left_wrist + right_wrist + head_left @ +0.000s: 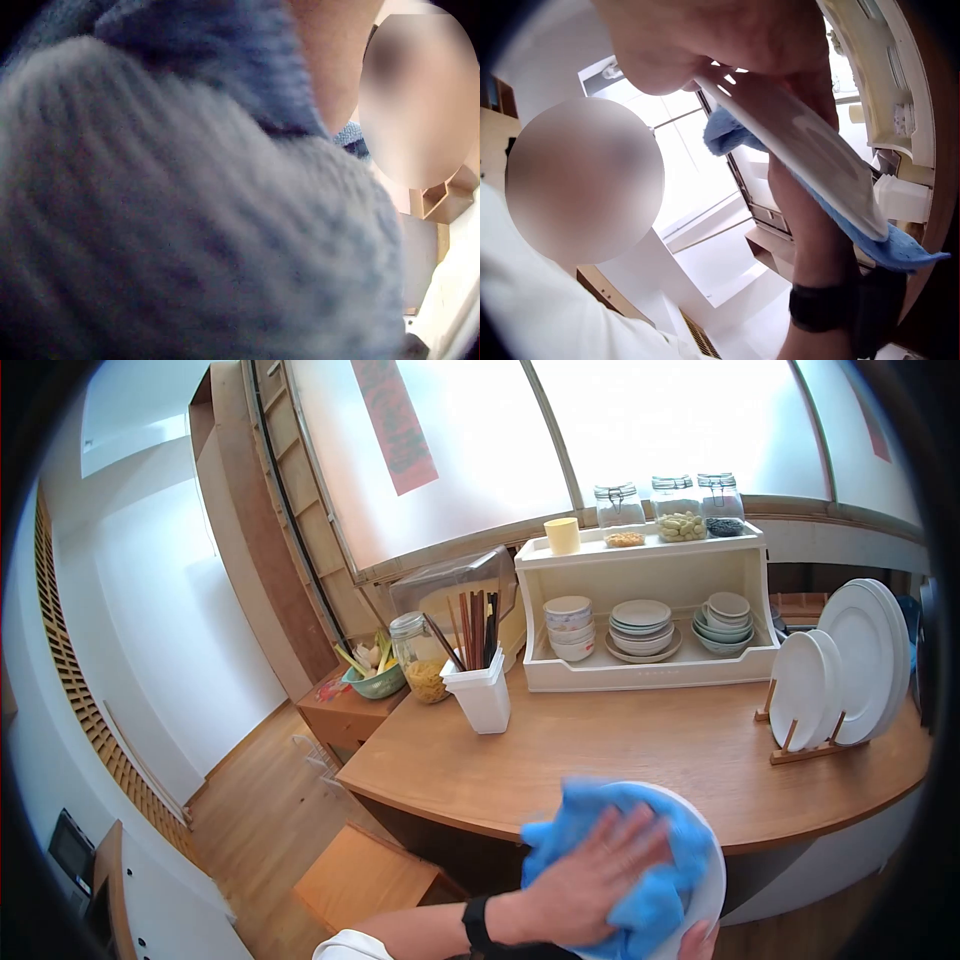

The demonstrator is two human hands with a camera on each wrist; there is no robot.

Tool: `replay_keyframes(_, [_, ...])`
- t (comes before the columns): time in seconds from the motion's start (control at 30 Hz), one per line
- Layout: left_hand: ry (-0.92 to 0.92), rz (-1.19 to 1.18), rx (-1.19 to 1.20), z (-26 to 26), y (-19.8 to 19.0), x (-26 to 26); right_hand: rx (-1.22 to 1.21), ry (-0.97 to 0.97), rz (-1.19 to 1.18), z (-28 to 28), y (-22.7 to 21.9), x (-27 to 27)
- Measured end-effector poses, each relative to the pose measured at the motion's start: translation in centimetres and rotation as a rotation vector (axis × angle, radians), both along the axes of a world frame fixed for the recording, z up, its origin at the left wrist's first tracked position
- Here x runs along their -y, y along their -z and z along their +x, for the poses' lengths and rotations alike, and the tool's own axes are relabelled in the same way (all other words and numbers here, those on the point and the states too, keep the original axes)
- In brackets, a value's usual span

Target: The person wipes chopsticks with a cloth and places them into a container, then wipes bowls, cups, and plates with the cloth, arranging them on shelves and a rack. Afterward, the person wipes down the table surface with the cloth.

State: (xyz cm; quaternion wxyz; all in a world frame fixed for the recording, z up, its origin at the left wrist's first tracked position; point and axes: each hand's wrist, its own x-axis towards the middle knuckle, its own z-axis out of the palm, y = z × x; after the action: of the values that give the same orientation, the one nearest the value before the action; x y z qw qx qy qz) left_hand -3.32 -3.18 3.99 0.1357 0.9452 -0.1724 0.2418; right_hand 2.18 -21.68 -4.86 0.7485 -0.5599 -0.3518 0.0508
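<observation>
My left hand (600, 870), with a black band on its wrist, presses a blue cloth (690, 830) onto the face of a white plate (714, 880) in the head view. Its fingers are spread over the cloth and motion-blurred. At the lower right of that view, fingers of my right hand (697, 942) hold the plate's rim. The right wrist view has the right hand (727, 45) gripping the plate (802, 142), seen nearly edge-on, with the cloth (900, 251) sticking out past it. Close blue cloth (195, 217) fills most of the left wrist view, hiding the left fingers.
Beyond the plate is a wooden table (620, 740). White plates (860, 650) stand in a wooden rack at right. A white shelf (640, 676) holds stacked bowls and dishes, with jars (680, 510) on top. Chopsticks fill a white holder (482, 700); a wooden stool (365, 875) stands below.
</observation>
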Motion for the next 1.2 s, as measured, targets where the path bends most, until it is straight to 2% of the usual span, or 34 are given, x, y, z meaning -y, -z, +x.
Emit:
replay_keyframes(0.03, [0.131, 0.03, -0.07, -0.4, 1.6, 0.4, 0.001, -0.005, 0.001, 0.3, -0.2, -0.1])
replay_keyframes(0.1, [0.22, -0.011, -0.046, -1.7, 2.4, 1.9, -0.306, -0.199, 0.225, 1.4, -1.1, -0.6])
replay_keyframes(0.13, [0.217, -0.006, -0.045, -1.9, 2.6, 1.2, -0.351, -0.183, 0.327, 1.2, -1.7, -1.1])
replay_keyframes(0.2, [0.133, 0.044, -0.099, -1.9, 3.4, -1.2, -0.363, -0.222, 0.373, 0.9, -1.0, -1.4])
replay_keyframes(0.23, [0.014, 0.063, 0.008, -1.4, 3.3, -3.0, -0.383, -0.257, 0.42, 0.5, -0.5, -1.4])
replay_keyframes(0.27, [-0.09, 0.027, 0.088, -0.7, 2.5, -4.4, -0.311, -0.205, 0.334, -0.2, -0.1, -1.2])
replay_keyframes(0.3, [-0.166, 0.024, 0.099, -0.4, 1.3, -5.3, -0.217, -0.069, 0.225, -1.2, 0.9, -1.4])
replay_keyframes(0.33, [-0.221, -0.033, 0.13, -0.1, 0.2, -5.5, -0.243, -0.07, 0.211, -2.2, 1.4, -1.7])
replay_keyframes(0.37, [-0.205, -0.045, 0.119, 0.1, -0.2, -5.2, -0.271, -0.059, 0.196, -3.1, 1.6, -2.0])
replay_keyframes(0.4, [-0.186, -0.096, 0.168, 0.3, -0.3, -4.6, -0.292, -0.16, 0.292, -3.3, 0.5, -2.5])
replay_keyframes(0.43, [-0.165, -0.156, 0.212, 0.3, -0.2, -3.6, -0.228, -0.135, 0.253, -3.8, 0.1, -2.4])
replay_keyframes(0.5, [-0.138, -0.168, 0.134, -0.6, 0.5, -0.9, -0.282, -0.102, 0.245, -2.3, -1.7, -2.7])
replay_keyframes(0.57, [0.085, -0.091, -0.048, -1.8, 1.8, 1.2, -0.361, -0.115, 0.272, -0.3, -3.2, -2.9])
replay_keyframes(0.63, [0.116, -0.068, -0.16, -2.8, 4.3, 1.2, -0.432, -0.229, 0.241, 0.5, -3.5, -2.5])
replay_keyframes(0.67, [0.078, -0.048, -0.18, -3.3, 5.1, 0.7, -0.455, -0.194, 0.231, 0.7, -3.2, -2.5])
replay_keyframes(0.73, [-0.043, 0.011, -0.21, -3.8, 5.5, -0.9, -0.575, -0.262, 0.462, 0.8, -2.5, -3.0])
replay_keyframes(0.77, [-0.103, 0.096, -0.177, -3.6, 5.6, -2.2, -0.582, -0.249, 0.465, 0.6, -2.2, -3.1])
replay_keyframes(0.83, [-0.208, -0.042, -0.061, -2.0, 5.6, -4.7, -0.629, -0.306, 0.441, -0.4, -1.4, -3.3])
replay_keyframes(0.87, [-0.21, -0.044, -0.069, -1.3, 4.9, -5.0, -0.519, -0.301, 0.346, -1.1, -0.3, -3.4])
replay_keyframes(0.97, [-0.226, -0.044, 0.005, -0.5, 3.4, -4.1, -0.579, -0.331, 0.4, -2.6, -0.6, -3.9])
replay_keyframes(1.07, [-0.07, -0.175, -0.029, -1.1, 3.5, 0.5, -0.486, -0.324, 0.305, -0.8, -1.6, -3.4])
replay_keyframes(1.1, [0.006, -0.093, -0.169, -1.9, 3.8, 1.0, -0.513, -0.329, 0.328, -0.2, -1.9, -3.0])
replay_keyframes(1.17, [0.066, -0.08, -0.178, -3.1, 5.3, 1.6, -0.493, -0.271, 0.286, 0.6, -2.5, -2.3])
replay_keyframes(1.2, [0.068, -0.082, -0.184, -3.4, 5.8, 1.4, -0.561, -0.263, 0.318, 0.7, -2.3, -2.0])
